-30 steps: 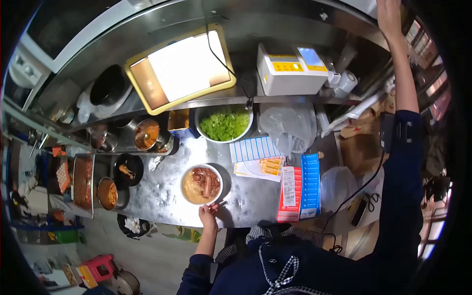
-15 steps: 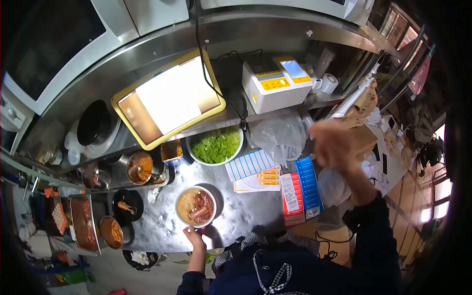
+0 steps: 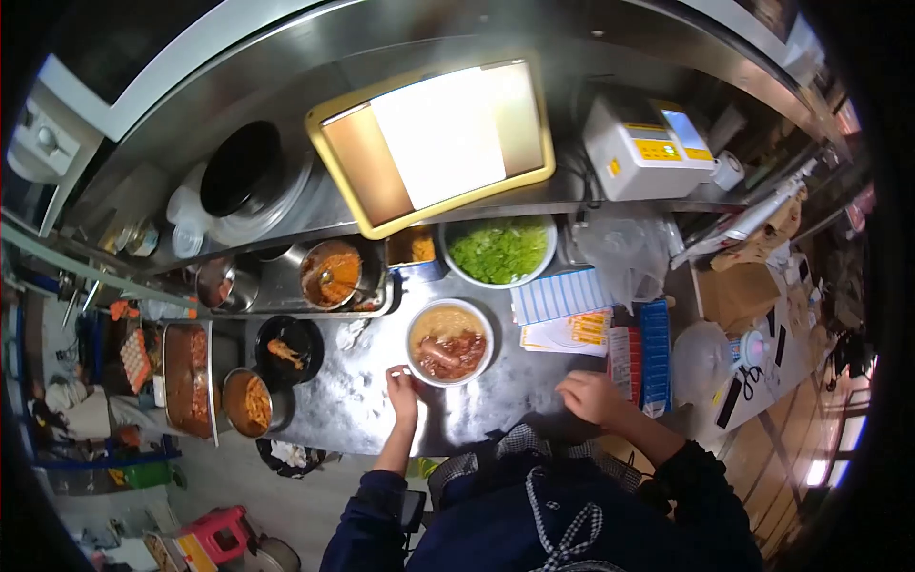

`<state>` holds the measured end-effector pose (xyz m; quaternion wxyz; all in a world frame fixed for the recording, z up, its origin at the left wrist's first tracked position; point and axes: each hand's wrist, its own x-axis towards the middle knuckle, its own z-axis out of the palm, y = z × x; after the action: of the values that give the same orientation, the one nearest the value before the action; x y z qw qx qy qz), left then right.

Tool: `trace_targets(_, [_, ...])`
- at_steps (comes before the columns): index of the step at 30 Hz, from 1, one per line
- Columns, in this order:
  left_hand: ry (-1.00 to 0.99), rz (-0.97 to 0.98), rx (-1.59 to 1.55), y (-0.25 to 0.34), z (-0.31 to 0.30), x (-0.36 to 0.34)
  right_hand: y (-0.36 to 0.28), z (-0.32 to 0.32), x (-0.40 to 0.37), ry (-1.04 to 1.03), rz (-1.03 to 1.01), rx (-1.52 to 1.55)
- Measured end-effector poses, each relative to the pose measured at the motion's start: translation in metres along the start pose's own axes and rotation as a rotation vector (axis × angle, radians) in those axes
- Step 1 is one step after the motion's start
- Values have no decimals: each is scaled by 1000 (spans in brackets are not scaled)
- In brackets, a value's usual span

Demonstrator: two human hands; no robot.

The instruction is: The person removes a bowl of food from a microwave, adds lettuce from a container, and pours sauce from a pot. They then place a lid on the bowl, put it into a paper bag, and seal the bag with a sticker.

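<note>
A white bowl (image 3: 410,345) stands on the metal counter, holding pale noodle-like food, reddish-brown sauce and a sausage (image 3: 439,355). Just off its lower left side is my left hand (image 3: 403,393), fingers loosely bent and a little apart, with nothing visible in them. My right hand (image 3: 587,397) is over the counter's near edge, right of the bowl, its fingers curled together and apparently bare. Close to it lie a red-and-white box (image 3: 623,360) and a blue box (image 3: 656,348). Printed sheets (image 3: 564,333) lie behind that hand.
Chopped greens fill a large bowl (image 3: 547,250) at the back. Left of the white bowl are a black dish (image 3: 312,338), a pot of orange-red food (image 3: 255,405) and a metal tray (image 3: 212,381). Above, a shelf carries a lit yellow-framed tablet (image 3: 438,143) and a white-and-yellow machine (image 3: 634,157).
My right hand has come down from its raised, blurred position on the right to the counter's near edge. My left hand has shifted from the bowl's near rim to its left side. The view has turned left.
</note>
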<state>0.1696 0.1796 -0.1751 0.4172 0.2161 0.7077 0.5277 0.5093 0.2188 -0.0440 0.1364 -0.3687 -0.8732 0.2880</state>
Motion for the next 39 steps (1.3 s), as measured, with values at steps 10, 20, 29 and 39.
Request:
trace_targets(10, [-51,-231,-239,-4,17,-9,-39,7,145,-6,-88,-15])
trace_targets(20, [-71,-151,-244,12,11,16,-30,37,168,-40,-96,-19])
trace_targets(29, [-201,-173,-255,4,17,4,13,15,143,120,201,13])
trace_targets(39, [31,-2,-228,0,33,45,3,30,133,-65,350,5])
